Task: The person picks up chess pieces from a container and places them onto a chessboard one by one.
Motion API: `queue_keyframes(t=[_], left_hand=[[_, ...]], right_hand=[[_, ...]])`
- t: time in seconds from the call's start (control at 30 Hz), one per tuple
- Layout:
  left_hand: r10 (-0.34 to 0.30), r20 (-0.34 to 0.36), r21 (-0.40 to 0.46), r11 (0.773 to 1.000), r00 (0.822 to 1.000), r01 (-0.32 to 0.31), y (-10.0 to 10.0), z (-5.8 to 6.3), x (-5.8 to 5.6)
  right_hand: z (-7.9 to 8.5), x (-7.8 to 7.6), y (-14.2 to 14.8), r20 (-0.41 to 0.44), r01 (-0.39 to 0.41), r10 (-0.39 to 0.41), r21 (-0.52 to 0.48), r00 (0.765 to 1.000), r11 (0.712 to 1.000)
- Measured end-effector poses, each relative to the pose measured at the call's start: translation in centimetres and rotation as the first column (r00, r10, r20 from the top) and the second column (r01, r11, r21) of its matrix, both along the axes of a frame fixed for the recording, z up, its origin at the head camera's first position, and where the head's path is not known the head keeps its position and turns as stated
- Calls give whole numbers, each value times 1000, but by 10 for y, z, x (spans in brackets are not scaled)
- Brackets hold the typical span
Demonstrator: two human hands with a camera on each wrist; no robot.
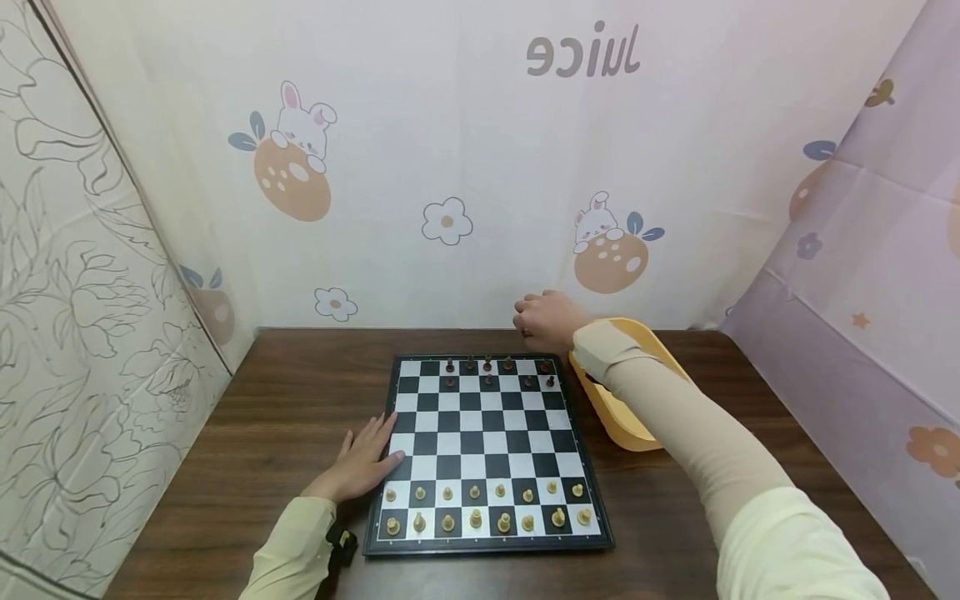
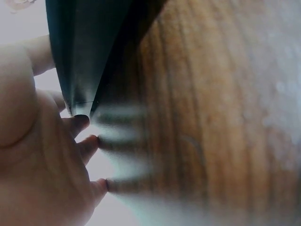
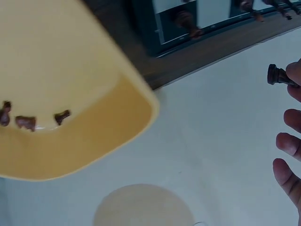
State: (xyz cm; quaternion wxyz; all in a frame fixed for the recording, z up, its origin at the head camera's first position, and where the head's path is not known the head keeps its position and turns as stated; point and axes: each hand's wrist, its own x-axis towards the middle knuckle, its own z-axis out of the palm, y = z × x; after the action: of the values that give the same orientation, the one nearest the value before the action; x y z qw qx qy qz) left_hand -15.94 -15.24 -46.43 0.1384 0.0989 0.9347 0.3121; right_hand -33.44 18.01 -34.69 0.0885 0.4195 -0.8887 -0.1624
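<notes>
While the left hand (image 1: 362, 463) rests, fingers extended, against the chessboard (image 1: 482, 423), the right grip (image 1: 551, 321) pinches a dark piece (image 3: 277, 75) past the far-right corner; a low-swinging sleeve (image 1: 663, 408) could topple the standing dark pieces (image 1: 487, 364)!

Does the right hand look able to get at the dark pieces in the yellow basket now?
Probably yes: the right hand is beside the open yellow basket, and the dark pieces visible inside lie uncovered; however, that hand holds a chess piece.
</notes>
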Motion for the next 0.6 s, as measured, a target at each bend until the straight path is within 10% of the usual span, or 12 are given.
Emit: queue_keyframes(t=[0.6], left_hand=[[4, -2, 10, 1000, 1000, -4, 0, 1, -1]], right_hand=[[-14, 0, -60, 23, -84, 85, -65, 996, 994]])
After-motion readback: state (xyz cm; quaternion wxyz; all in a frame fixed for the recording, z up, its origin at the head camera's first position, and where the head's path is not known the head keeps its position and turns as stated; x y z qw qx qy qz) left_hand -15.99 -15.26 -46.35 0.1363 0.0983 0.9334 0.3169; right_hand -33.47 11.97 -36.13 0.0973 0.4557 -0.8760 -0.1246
